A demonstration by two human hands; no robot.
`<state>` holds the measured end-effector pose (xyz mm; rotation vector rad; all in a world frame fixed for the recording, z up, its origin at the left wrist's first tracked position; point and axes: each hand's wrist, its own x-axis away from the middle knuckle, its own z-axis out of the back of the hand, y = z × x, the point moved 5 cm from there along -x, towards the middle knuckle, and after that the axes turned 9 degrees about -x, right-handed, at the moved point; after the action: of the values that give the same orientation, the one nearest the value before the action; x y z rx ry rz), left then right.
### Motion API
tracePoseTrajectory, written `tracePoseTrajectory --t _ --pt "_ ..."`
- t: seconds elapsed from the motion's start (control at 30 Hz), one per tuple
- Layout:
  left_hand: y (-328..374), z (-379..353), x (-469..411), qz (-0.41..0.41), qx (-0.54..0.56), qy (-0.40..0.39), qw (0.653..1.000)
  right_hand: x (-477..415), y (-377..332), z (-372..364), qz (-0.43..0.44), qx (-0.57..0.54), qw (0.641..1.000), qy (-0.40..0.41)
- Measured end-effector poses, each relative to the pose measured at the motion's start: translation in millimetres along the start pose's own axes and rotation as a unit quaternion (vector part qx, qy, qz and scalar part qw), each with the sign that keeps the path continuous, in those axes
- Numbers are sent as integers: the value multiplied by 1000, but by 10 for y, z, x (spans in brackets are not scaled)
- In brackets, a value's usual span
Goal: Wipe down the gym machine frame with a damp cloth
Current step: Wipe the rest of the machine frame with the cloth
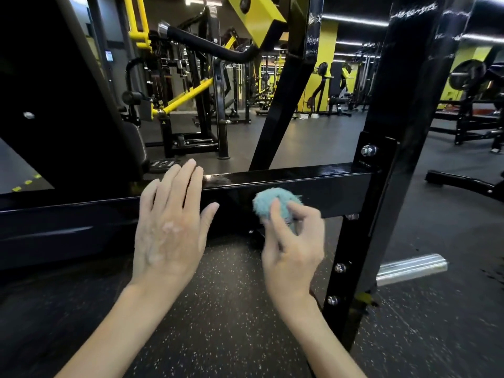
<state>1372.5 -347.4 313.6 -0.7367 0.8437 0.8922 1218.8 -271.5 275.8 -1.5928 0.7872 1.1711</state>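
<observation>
A glossy black horizontal frame bar (327, 184) of the gym machine crosses the middle of the view and joins a black upright post (381, 159) on the right. My right hand (291, 241) grips a bunched teal cloth (270, 203) and presses it against the front face of the bar, just left of the post. My left hand (171, 219) lies flat on the same bar further left, fingers spread and resting over its top edge, holding nothing.
A slanted black strut (283, 105) rises behind the bar. A black padded seat back (68, 105) fills the left. A chrome peg (411, 268) sticks out low right. Speckled rubber floor (231, 309) lies below; yellow-and-black machines (191, 99) stand behind.
</observation>
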Motion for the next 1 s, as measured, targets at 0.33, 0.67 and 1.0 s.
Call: tracePoseTrajectory --t 0.33,0.67,1.0 --pt "50 -89 196 32 -24 -41 998 -328 712 511 -12 27 999 -33" --pt "13 -65 197 11 -48 -40 998 85 -189 -157 124 -9 980 -153" --pt "33 -101 216 22 -57 -42 997 -214 667 340 -140 -16 988 60"
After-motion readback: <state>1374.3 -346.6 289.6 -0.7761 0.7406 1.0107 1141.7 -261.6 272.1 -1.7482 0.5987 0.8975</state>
